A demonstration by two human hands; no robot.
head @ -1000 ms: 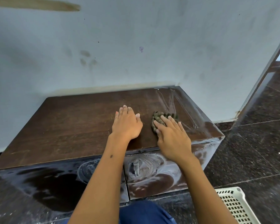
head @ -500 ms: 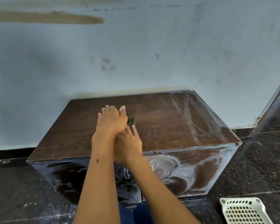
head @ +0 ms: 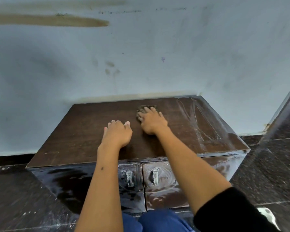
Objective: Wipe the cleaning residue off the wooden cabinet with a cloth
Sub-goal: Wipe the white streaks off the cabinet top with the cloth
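Pale blue-grey wall [head: 157, 47] fills the upper half of the view, marked by a brown smear [head: 49, 20] at 11 o'clock and a few dark smudges near the middle. Dark speckled floor tiles [head: 15, 198] are seen at 8 o'clock, dusted with whitish specks. Against the wall a low wooden cabinet [head: 84, 131] is set, its brown top occupying the centre of the view.

Toward the middle of the top, the left hand [head: 117, 133] is laid palm down on the bare wood with its fingers bent at the knuckles; nothing is held in it. Just beside it, toward 1 o'clock, the right hand [head: 152, 121] is pressed flat onto a dark crumpled cloth [head: 141, 109], which lies on the cabinet top near the back edge. The cloth is covered by straight, spread fingers rather than gripped.

Below the forearms, two front doors are seen with small metal handles [head: 129, 179], and swirls of whitish residue [head: 164, 180] are smeared over the right door. Further streaks of residue [head: 199, 124] are left on the top at 3 o'clock, well apart from the cloth. A black sleeve [head: 228, 213] is visible at 5 o'clock, and blue trousers [head: 157, 221] at 6 o'clock.
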